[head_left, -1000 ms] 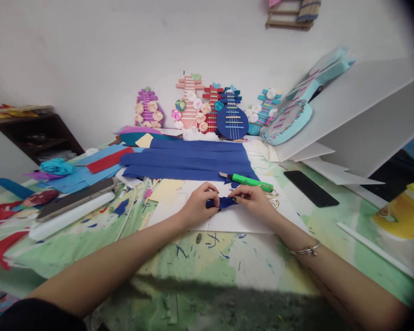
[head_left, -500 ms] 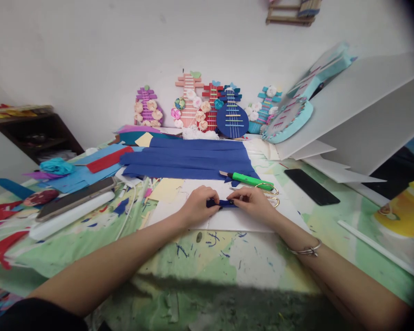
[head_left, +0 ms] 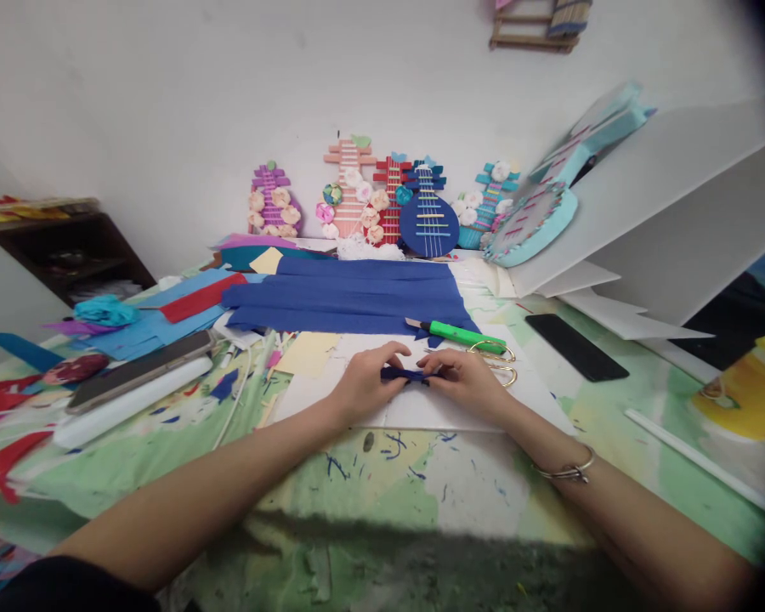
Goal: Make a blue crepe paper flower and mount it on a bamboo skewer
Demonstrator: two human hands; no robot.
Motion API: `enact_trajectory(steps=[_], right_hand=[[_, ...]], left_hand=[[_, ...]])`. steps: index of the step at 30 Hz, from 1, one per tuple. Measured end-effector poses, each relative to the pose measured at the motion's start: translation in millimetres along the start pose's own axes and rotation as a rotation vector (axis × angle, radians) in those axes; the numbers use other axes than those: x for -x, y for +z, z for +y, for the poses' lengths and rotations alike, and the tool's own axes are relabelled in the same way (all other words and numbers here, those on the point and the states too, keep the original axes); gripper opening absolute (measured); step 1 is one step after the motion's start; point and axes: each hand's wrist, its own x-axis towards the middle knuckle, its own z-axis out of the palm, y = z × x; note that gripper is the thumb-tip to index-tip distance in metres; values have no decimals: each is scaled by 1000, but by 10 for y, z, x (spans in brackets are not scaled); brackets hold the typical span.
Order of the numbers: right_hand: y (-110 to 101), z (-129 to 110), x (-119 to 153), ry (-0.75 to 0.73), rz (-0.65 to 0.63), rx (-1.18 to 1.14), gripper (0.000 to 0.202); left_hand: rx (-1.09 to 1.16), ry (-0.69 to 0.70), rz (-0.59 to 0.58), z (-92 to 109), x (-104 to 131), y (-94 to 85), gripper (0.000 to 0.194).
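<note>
A small strip of dark blue paper (head_left: 406, 374) lies between my hands, low over a white board (head_left: 357, 414). My left hand (head_left: 371, 382) pinches its left end between thumb and fingers. At the other end my right hand (head_left: 464, 381) is closed on the strip, fingertips almost meeting the left ones. Part of the strip is hidden by the fingers. Just beyond the right hand are gold-handled scissors (head_left: 508, 374), their blades mostly covered, and a green utility knife (head_left: 465, 334) with its blade pointing left. Wide sheets of blue crepe paper (head_left: 350, 293) spread behind the hands.
Several decorated lute-shaped crafts, one dark blue (head_left: 429, 225), lean on the wall. A black phone (head_left: 577, 347) and a white stick (head_left: 694, 459) lie right, near a yellow-lidded container (head_left: 756, 387). Another phone (head_left: 144, 370) rests left. Blue scraps (head_left: 392, 444) litter the tablecloth's front.
The fingers have shifted slightly along the blue strip, and the right fingertips have moved a little left, closer to the left hand. The things around them stay in place.
</note>
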Motion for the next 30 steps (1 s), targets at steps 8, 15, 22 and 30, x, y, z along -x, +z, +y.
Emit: enact_trajectory(steps=[8, 15, 22, 30], right_hand=[[-58, -50, 17, -183, 108, 34, 10], [-31, -31, 25, -146, 63, 20, 7], [-46, -68, 23, -6, 123, 21, 26], [-69, 6, 15, 121, 87, 67, 6]], left_hand=[[309, -124, -33, -3, -45, -54, 32], [342, -127, -25, -4, -50, -51, 18], [249, -177, 40, 16, -55, -47, 8], [121, -219, -49, -64, -42, -18, 25]])
